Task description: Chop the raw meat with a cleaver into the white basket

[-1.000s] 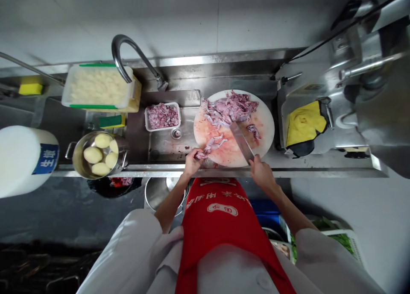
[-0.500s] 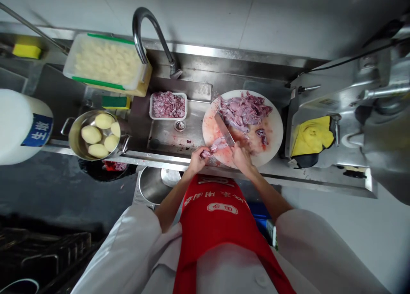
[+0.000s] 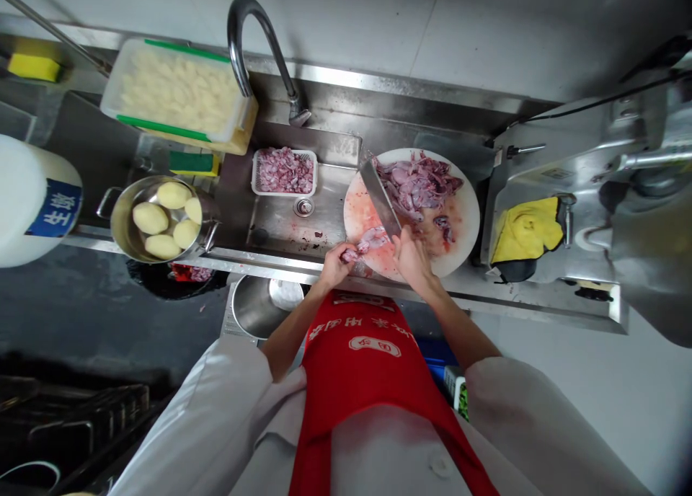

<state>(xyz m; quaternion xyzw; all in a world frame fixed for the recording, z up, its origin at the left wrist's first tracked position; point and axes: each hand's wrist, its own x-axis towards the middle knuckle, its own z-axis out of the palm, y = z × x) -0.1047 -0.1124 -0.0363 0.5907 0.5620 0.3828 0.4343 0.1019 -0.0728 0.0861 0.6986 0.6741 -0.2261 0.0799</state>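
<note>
My right hand is closed round the handle of a cleaver, whose broad blade slants up and left over the round white cutting board. A pale pink piece of meat lies at the board's lower left, beside the blade. My left hand grips the near end of that piece, at the board's edge. Behind the blade a heap of raw meat covers the back of the board, and a small dark red piece rests apart on the right. Reddish liquid stains the board.
Left of the board, a white basket of cut meat stands in the sink under a curved faucet. Farther left are a pot of peeled potatoes and a lidded tub. A yellow cloth lies right.
The cleaver has lifted slightly from the meat, its blade now higher and turned a little. My left hand keeps its hold. The whole view has shifted slightly.
</note>
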